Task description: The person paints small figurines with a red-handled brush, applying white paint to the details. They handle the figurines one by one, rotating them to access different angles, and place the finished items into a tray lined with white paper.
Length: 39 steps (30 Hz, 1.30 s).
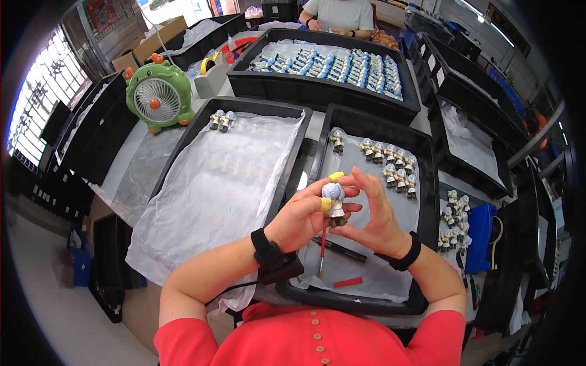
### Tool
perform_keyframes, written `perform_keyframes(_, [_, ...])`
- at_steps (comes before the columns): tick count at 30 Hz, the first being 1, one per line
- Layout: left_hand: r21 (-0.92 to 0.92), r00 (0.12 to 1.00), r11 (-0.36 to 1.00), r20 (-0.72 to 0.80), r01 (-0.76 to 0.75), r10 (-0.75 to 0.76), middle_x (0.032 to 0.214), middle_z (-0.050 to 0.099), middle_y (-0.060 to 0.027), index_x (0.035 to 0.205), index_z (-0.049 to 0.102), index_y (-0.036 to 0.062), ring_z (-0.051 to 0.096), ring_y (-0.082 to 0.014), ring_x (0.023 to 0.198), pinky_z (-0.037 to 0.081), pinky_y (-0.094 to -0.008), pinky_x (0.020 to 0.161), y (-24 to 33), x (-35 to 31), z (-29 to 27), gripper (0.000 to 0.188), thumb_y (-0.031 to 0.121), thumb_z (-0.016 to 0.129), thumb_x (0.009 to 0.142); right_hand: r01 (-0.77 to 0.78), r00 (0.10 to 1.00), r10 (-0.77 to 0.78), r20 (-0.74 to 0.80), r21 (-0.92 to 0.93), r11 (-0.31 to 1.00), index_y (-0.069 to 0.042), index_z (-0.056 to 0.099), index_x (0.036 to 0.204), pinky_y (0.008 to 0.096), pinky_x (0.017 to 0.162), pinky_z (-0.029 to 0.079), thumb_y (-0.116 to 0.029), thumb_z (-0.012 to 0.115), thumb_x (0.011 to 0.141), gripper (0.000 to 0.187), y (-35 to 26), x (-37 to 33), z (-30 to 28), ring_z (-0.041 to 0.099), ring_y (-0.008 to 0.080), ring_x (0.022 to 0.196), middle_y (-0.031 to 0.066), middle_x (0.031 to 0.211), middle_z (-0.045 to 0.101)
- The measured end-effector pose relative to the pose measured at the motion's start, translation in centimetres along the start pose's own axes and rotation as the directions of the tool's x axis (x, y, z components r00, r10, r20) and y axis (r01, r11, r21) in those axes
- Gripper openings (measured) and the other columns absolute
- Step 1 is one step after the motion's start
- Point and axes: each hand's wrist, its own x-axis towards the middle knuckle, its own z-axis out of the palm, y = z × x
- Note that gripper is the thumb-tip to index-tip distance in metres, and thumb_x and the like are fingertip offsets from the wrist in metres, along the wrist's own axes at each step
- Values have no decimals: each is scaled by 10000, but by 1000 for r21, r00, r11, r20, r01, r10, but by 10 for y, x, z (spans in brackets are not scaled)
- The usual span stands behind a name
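In front of my chest I hold a small painted figurine (334, 204) with pale grey-blue hair, a white coat and a dark base. My left hand (294, 215) is closed on it, and yellow finger covers (325, 204) sit on two of its fingertips. My right hand (377, 210) curves round the other side, its thumb by the base and its fingers by the head. Below the hands is a red-handled brush (322, 249); whether it lies in the tray or is held cannot be made out. Similar figurines (389, 154) stand in the black tray (427, 244) beneath.
To the left, a paper-lined black tray (160, 180) bears two figurines (223, 120). A large bin (317, 90) of blue-and-white pieces stands behind. A green fan (157, 97) is at the left; more figurines (453, 222) and a blue bin (481, 238) lie right. Another person (342, 15) sits opposite.
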Motion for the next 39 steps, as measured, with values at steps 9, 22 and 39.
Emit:
perform_keyframes(9, [-122,996,988,12,90,-89,1242,496,-134,1365,320,-7,518,-237,1135,426,-362,959,0,2,-7,490,190,426,929,-121,993,119,17,115,986,-69,282,1408,370,947,396,-97,835,581,995,4,-4,2,472,286,1127,129,1225,488])
perform_keyframes(22, [130,986,983,-84,-131,142,1357,403,-84,1424,233,19,392,-186,1253,294,-341,1046,-11,-2,1,540,189,453,962,-138,986,133,-105,-45,989,-64,412,1315,282,674,477,-41,763,693,715,-2,-2,5,553,174,754,78,892,548])
perform_keyframes(39, [400,959,911,-205,-102,197,1209,555,-100,1283,466,4,532,-163,1095,410,-310,962,-3,-4,1,378,40,512,910,-444,879,466,97,525,727,-55,512,1232,225,793,487,-20,591,872,370,21,-4,-3,591,81,896,25,998,610])
